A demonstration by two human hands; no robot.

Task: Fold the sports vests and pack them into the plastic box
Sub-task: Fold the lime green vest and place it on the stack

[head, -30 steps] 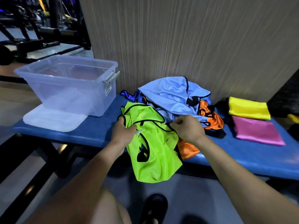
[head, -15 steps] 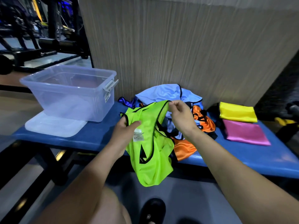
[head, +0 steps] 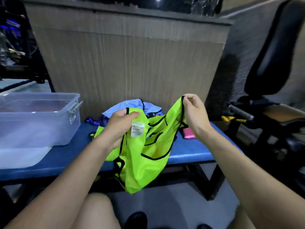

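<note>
Head view: left hand [head: 121, 124] and right hand [head: 192, 111] each pinch a shoulder of the green vest [head: 145, 156] in closed fingers, above the surface [head: 66, 156]; folding starts next, plastic box [head: 38, 119] waiting left

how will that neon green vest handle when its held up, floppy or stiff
Probably very floppy: the green vest sags between the left hand and right hand and droops below the bench. Likely light, since a pinch at its black trim holds it up. Its sheen suggests it may be slippery.
</note>
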